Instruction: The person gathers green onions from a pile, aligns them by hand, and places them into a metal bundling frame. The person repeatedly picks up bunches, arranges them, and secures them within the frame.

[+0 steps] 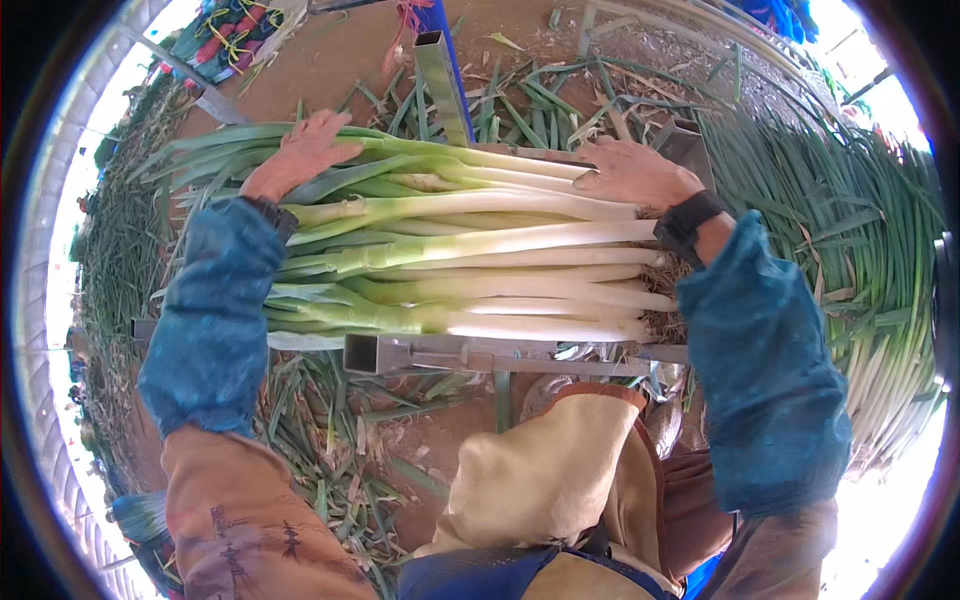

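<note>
A layer of long white-stemmed green onions [465, 247] lies across a metal frame, with leaves to the left and roots to the right. My left hand [315, 146] rests palm down on the green leaves at the far side, fingers apart. On the right, my right hand [634, 171] lies over the white ends of the farthest stalks, its thumb apart from the fingers. Neither hand encloses a stalk. The brown roots [664, 300] gather at the right end, partly hidden by my right wrist and sleeve.
A square metal post [442, 86] stands upright behind the stalks. The frame's near rail [465, 356] runs in front of me. A large heap of green onions [832, 217] lies at the right. Cut leaves [352, 450] litter the ground; bundled cords [236, 37] are at upper left.
</note>
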A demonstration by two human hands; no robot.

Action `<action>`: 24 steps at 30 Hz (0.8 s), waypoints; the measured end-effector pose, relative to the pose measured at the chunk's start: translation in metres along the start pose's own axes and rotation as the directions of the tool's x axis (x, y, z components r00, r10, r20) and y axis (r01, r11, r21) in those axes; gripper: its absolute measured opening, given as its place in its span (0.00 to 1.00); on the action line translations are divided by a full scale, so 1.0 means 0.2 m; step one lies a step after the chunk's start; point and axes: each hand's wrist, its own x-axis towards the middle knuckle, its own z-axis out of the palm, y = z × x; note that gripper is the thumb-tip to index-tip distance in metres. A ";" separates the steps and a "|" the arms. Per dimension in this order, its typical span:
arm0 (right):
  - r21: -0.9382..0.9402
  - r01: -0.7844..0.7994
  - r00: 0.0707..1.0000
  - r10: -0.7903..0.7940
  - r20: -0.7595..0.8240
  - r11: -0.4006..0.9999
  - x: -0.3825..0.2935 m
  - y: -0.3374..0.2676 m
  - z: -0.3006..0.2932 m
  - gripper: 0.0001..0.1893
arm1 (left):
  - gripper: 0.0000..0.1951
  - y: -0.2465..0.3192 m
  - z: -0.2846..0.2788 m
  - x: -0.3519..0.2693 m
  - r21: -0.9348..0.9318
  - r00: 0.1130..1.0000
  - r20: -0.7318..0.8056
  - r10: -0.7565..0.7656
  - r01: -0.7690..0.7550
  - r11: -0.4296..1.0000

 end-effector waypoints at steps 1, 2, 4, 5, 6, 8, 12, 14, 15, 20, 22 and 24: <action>0.081 0.233 0.972 -0.235 0.013 0.969 -0.01 -0.02 -0.05 0.22 | 0.31 0.05 -0.08 -0.06 -0.062 0.995 -0.048 0.092 -0.095 0.994; 0.044 0.279 0.954 -0.282 0.101 0.959 -0.03 -0.07 -0.07 0.21 | 0.30 0.11 -0.12 -0.12 -0.124 0.970 -0.136 0.201 -0.218 0.968; -0.030 0.304 0.921 -0.286 0.266 0.952 -0.11 -0.19 -0.07 0.20 | 0.26 0.26 -0.10 -0.27 -0.295 0.932 -0.140 0.335 -0.362 0.884; -0.112 0.297 0.945 -0.274 0.180 0.948 -0.16 -0.24 -0.06 0.20 | 0.26 0.35 -0.03 -0.37 -0.295 0.934 -0.130 0.332 -0.356 0.887; -0.186 0.216 0.976 -0.205 0.076 0.958 -0.21 -0.31 -0.02 0.19 | 0.25 0.43 0.04 -0.46 -0.284 0.892 -0.211 0.401 -0.448 0.847; -0.265 0.094 0.991 -0.115 -0.063 0.960 -0.25 -0.39 0.04 0.17 | 0.26 0.52 0.17 -0.53 -0.172 0.899 -0.140 0.415 -0.435 0.884; -0.365 0.062 0.964 -0.151 -0.220 0.929 -0.28 -0.42 0.12 0.15 | 0.20 0.51 0.33 -0.59 0.149 0.898 -0.303 0.320 -0.287 0.946; -0.407 0.112 0.936 -0.233 -0.262 0.906 -0.29 -0.41 0.12 0.15 | 0.18 0.48 0.34 -0.57 0.255 0.860 -0.391 0.327 -0.240 0.937; -0.416 0.137 0.930 -0.262 -0.259 0.899 -0.30 -0.41 0.11 0.15 | 0.17 0.47 0.34 -0.55 0.260 0.910 -0.307 0.279 -0.201 0.944; -0.289 0.161 0.933 -0.241 -0.267 0.944 -0.35 -0.48 0.04 0.13 | 0.15 0.48 0.18 -0.64 0.120 0.918 -0.284 0.278 -0.254 0.960; -0.079 0.103 0.971 -0.117 -0.210 0.992 -0.37 -0.53 -0.03 0.11 | 0.16 0.49 0.04 -0.77 0.053 0.915 -0.317 0.248 -0.244 0.968; -0.009 0.186 0.925 -0.178 -0.336 0.982 -0.37 -0.58 -0.09 0.09 | 0.18 0.48 -0.15 -0.88 0.133 0.902 -0.347 0.258 -0.225 0.965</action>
